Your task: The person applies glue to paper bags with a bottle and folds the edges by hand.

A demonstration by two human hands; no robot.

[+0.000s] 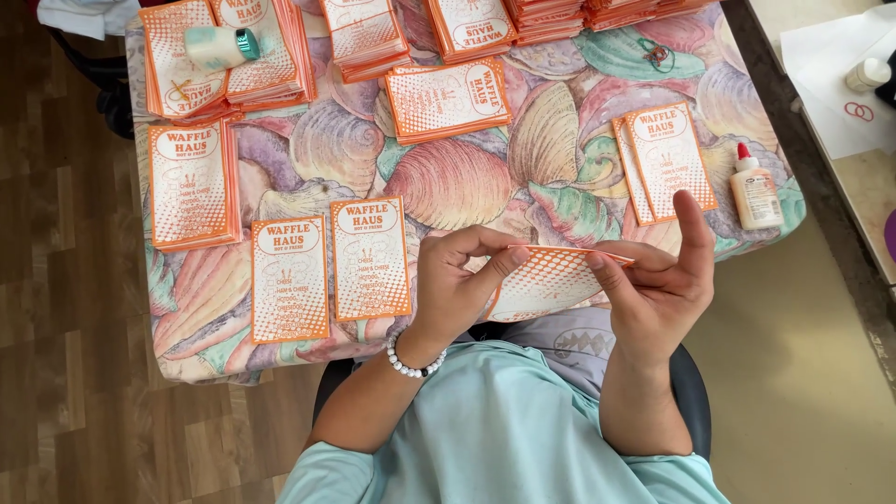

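1. left hand (457, 285) pinches the near-left part of an orange-and-white paper bag (546, 280), fingers curled over its top edge, thumb on the face; a beaded bracelet (411, 362) sits on that wrist.
2. right hand (658, 280) grips the bag's right end between thumb and bent fingers, while the forefinger stands straight up, free of the paper.
3. bag is held flat, just above the near edge of the table (467, 177), over the person's lap, its dotted face turned up.
4. two single bags (331, 266) lie side by side on the shell-print cloth just left of the left hand.
5. a thick stack (191, 185) lies farther left, near the table's left edge.
6. a thin stack (665, 161) lies beyond the right hand, and a glue bottle (754, 189) with a red tip lies just to its right.
7. another stack (448, 99) lies mid-table, tilted; more stacks line the far edge.
8. a pale tube with a green cap (220, 45) rests on the far-left stack.
9. a second small bottle (868, 75) and a red rubber band (859, 111) lie on a white sheet on the counter at right.
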